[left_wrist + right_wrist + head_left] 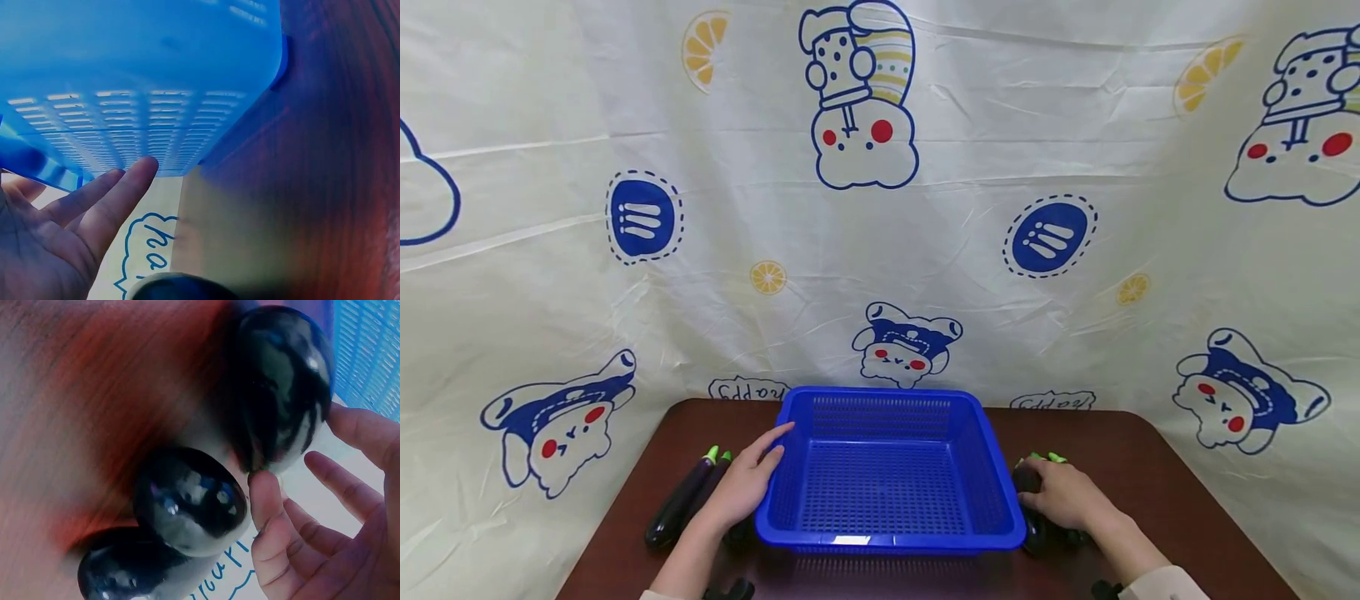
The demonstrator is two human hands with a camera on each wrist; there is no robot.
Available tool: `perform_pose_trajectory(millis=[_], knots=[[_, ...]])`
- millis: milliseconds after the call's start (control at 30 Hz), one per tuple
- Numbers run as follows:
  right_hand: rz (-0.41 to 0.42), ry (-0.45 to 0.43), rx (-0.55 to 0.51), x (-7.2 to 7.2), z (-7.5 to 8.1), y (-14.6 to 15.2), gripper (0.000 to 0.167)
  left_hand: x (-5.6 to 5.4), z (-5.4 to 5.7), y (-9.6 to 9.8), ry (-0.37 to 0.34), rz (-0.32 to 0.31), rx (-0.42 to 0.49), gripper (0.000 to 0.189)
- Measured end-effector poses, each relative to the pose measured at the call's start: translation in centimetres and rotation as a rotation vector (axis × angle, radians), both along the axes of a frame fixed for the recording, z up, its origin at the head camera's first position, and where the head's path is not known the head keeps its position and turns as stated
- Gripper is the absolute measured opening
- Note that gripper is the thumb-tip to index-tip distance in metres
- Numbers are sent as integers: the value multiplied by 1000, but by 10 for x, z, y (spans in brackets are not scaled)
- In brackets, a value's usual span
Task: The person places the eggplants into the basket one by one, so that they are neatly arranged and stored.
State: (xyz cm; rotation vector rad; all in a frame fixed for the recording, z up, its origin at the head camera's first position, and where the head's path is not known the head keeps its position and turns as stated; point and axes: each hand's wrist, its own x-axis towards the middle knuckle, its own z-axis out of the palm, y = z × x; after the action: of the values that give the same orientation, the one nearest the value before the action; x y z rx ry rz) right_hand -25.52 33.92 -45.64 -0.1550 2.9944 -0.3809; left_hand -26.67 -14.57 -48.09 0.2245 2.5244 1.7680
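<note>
A blue plastic basket (925, 542) with slotted walls stands mid-table, nothing inside. My left hand (745, 485) lies at its left rim, fingers straight; in the left wrist view the fingertips (147, 165) reach along the slotted outer side. Just right of the basket, my right hand (1067, 493) pinches a glossy dark eggplant (284, 381) between thumb and fingers. Two more eggplants, one nearer (190, 503) and one lower (125, 565), lie beside it in the right wrist view. From above, the right hand hides most of these.
Left of the basket, two long eggplants with green stems, an outer one (681, 504) and an inner one (709, 487), lie side by side on the dark brown table (1165, 492). A white printed cloth (955, 233) hangs behind and around the table.
</note>
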Motion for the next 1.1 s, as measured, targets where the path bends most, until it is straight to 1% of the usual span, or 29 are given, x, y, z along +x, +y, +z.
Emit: perform_pose_trajectory(millis=[133, 200, 267, 400, 533, 633, 767, 867, 1000, 1100], knots=[[-12, -10, 8, -1, -4, -4, 52, 0, -1, -1, -7, -12, 25, 42], [-10, -17, -6, 0, -6, -7, 49, 1, -2, -2, -5, -12, 30, 42], [-12, -31, -21, -1, -7, -9, 49, 2, -3, -3, -4, -12, 37, 42], [-25, -59, -37, -1, -9, -10, 51, 2, -4, -2, -7, -8, 24, 42], [-25, -45, -34, -2, -9, -10, 49, 1, -4, -1, 4, -4, 9, 42], [-18, -27, -37, -1, -7, -10, 49, 0, -4, -1, 8, 1, 9, 42], [-18, -27, -84, 2, -2, -10, 46, 0, -3, -1, 2, -12, 20, 42], [-9, -20, -123, 3, 2, -9, 42, 0, -2, -2, -16, -20, 44, 43], [23, 19, -113, 4, 8, -8, 37, 1, -2, -3, -54, -18, 63, 45], [29, 25, -113, 5, 13, -8, 35, 2, -3, -3, -71, -16, 66, 46]])
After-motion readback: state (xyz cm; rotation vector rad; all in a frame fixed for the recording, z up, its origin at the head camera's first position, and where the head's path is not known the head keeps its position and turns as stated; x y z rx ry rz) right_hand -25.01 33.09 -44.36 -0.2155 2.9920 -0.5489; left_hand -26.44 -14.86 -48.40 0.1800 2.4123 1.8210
